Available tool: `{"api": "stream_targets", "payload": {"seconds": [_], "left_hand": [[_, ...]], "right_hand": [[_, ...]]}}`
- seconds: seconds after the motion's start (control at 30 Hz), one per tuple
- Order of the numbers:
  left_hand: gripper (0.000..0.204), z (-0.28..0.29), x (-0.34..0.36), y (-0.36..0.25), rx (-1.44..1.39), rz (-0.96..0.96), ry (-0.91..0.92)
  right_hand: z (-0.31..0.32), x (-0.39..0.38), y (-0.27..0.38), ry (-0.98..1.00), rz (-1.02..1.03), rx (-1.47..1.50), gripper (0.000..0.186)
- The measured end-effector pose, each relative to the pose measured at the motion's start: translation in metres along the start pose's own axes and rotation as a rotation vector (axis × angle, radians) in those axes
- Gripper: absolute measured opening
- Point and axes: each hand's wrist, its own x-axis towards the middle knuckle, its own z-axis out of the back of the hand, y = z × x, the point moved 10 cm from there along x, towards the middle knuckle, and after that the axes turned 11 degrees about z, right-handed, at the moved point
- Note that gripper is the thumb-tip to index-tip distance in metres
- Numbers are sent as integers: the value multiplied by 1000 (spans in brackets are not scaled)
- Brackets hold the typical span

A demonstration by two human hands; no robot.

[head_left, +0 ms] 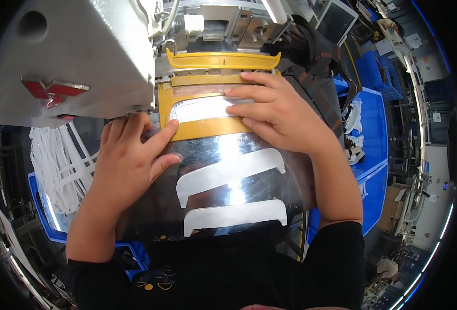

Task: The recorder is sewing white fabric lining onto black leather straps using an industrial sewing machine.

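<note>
A yellow template frame [210,129] lies on the shiny metal plate, with a white piece [200,109] showing in its opening. My left hand [130,150] is at the frame's left side. Its index fingertip presses the lower left corner, the thumb stands apart, and the other fingers bend near the machine head. Across the right part of the frame my right hand [277,108] lies spread, its fingertips over the white piece and the yellow strip above. Nearer me, two curved white pieces rest on the plate, an upper one [231,173] and a lower one [236,216].
A large grey machine head [83,57] rises at the left. A curved yellow part [223,61] sits beyond the frame. White strips [58,165] hang over a blue bin [45,222] at left; blue bins [375,134] with white pieces stand at right.
</note>
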Motion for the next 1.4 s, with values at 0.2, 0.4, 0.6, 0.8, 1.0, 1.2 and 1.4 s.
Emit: {"api": "stream_targets", "payload": {"seconds": [0.2,0.4,0.6,0.8,1.0,1.2,1.4], "left_hand": [[55,-2,-2,6,-18,21,1],[56,1,-5,-1,-7,-9,-26],[53,5,-9,-7,25,-37,-51],[27,5,-16,-35,-291,-139,52],[22,-12,-23,-36,-312,-104,158],[18,8,-28,-45,-496,-304,-121],[24,16,-27,-30,-453,-180,-184]], "right_hand": [[-3,4,6,69,3,-26,27],[-2,4,13,93,20,-50,28],[-4,4,12,63,19,-56,25],[-4,6,5,46,-22,-60,21],[4,8,22,-61,-5,-27,25],[-15,18,67,52,-165,525,36],[-15,31,54,55,-256,417,27]]}}
